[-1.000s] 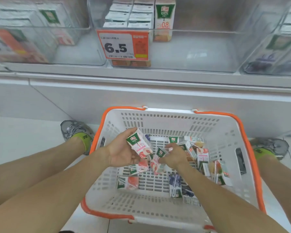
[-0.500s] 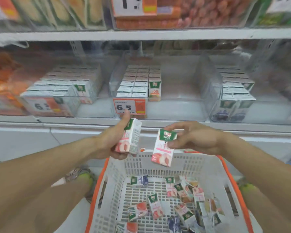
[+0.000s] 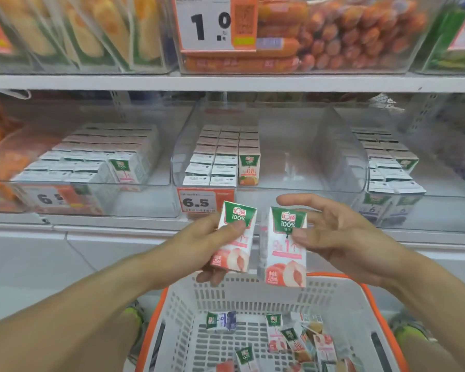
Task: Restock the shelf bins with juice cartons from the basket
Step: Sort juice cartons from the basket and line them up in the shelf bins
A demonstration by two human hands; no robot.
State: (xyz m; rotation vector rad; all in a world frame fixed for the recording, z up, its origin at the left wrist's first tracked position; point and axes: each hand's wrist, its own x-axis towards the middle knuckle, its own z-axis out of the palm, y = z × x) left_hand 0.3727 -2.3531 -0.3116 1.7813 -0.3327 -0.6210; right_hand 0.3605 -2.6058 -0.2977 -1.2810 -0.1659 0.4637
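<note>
Two small white-and-pink peach juice cartons w/ green tops are up in front of the shelf: left hand (image 3: 212, 245) grips one carton (image 3: 235, 236), thumb across its face; right hand (image 3: 333, 237) pinches the other carton (image 3: 283, 247) w/ thumb on the front, remaining fingers loosely spread. Both sit above the far rim of the white slotted plastic basket w/ orange trim (image 3: 253, 291), just below the shelf edge.

Judgement: match flavour first. Left clear plastic bin (image 3: 97, 167) shows a pink-fronted carton at its open corner, so peach prob. goes there; middle clear bin (image 3: 293, 157) fronts an orange-label carton (image 3: 249, 170). Set cartons upright, label facing out, snug vs. the existing rows, one at a time.

In the way: bin front walls need lifting over; orange 6.5 price tag (image 3: 199, 202) hangs at the lip. More cartons lie loose in basket, incl. a blue-fronted one (image 3: 222, 321). Upper shelf holds sausages (image 3: 333, 36), not relevant.
</note>
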